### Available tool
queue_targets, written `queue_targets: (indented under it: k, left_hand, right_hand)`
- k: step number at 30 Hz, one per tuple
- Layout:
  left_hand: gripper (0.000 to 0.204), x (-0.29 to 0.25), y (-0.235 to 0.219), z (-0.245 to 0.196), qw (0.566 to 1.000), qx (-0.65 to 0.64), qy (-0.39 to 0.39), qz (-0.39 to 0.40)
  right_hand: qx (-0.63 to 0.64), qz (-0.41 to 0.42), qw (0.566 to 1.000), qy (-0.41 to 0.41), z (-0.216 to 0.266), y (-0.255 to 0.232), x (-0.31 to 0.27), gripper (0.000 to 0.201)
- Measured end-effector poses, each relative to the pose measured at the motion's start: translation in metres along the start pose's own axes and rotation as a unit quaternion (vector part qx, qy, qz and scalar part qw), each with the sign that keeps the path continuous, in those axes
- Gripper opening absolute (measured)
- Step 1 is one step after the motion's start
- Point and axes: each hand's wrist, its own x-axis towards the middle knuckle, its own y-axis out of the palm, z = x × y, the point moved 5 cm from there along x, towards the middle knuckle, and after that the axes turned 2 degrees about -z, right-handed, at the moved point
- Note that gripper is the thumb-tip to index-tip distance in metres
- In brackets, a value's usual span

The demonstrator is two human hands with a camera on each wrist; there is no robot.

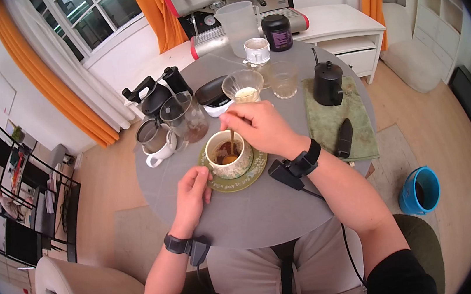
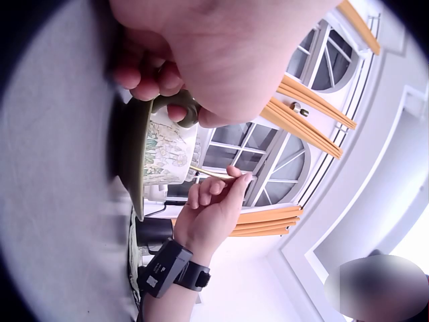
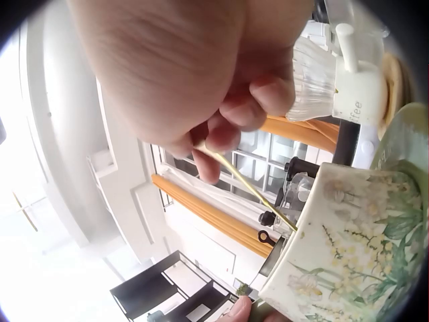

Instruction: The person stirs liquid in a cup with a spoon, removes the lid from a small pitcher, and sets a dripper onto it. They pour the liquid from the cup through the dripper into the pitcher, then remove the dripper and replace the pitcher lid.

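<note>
A floral cup holding dark brown liquid stands on a green saucer with writing on its rim. The right hand pinches a thin gold spoon above the cup, its lower end in the liquid. At the cup's left side, the left hand grips the cup's green handle, a finger through the loop. The flowered wall of the cup fills the lower right of the right wrist view.
Behind the cup stand a glass dripper, a glass jug, a white cup and a scale. A black kettle and a dark object lie right, on a green cloth.
</note>
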Motion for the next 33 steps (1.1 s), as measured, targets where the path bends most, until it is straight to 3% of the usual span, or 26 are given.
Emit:
queue_targets:
  k: [2, 3, 5, 8, 9, 11, 14, 17, 24, 33]
  left_hand:
    - [0.034, 0.000, 0.001, -0.002, 1.000, 0.002, 0.007, 0.002]
    - [0.034, 0.000, 0.002, 0.003, 1.000, -0.008, 0.005, 0.000]
    - [0.034, 0.000, -0.001, 0.002, 1.000, 0.004, 0.009, 0.007]
    - [0.033, 0.001, -0.002, 0.001, 1.000, 0.014, 0.008, 0.005]
    - [0.033, 0.001, -0.001, 0.001, 1.000, 0.012, 0.008, 0.005]
    - [0.031, 0.001, -0.001, 0.001, 1.000, 0.004, 0.009, 0.010]
    - [0.030, 0.000, -0.001, 0.001, 1.000, 0.004, 0.009, 0.015]
    - [0.030, 0.002, -0.002, 0.003, 1.000, 0.005, 0.008, 0.021]
    - [0.029, 0.001, -0.002, 0.003, 1.000, 0.000, 0.009, 0.018]
    - [0.029, 0.002, -0.002, 0.003, 1.000, -0.007, 0.001, 0.013]
  right_hand:
    - [-0.042, -0.071, 0.996, 0.016, 0.001, -0.010, 0.000, 0.022]
    - [-0.048, -0.063, 0.997, 0.017, -0.001, -0.007, 0.000, 0.022]
    - [-0.060, -0.107, 0.992, -0.042, 0.003, -0.007, 0.000, 0.020]
    - [-0.025, -0.105, 0.991, -0.075, -0.005, 0.008, -0.002, 0.020]
    - [-0.027, -0.104, 0.991, -0.075, -0.003, 0.007, -0.004, 0.020]
    - [0.035, -0.033, 0.999, 0.015, -0.006, 0.013, -0.004, 0.021]
    - [0.090, -0.014, 0.995, 0.048, -0.011, 0.017, -0.004, 0.025]
    - [0.147, -0.013, 0.989, 0.028, -0.024, 0.017, -0.001, 0.027]
    - [0.120, -0.088, 0.987, 0.063, -0.019, -0.006, 0.002, 0.027]
    - [0.159, 0.026, 0.984, 0.072, -0.010, 0.008, -0.003, 0.024]
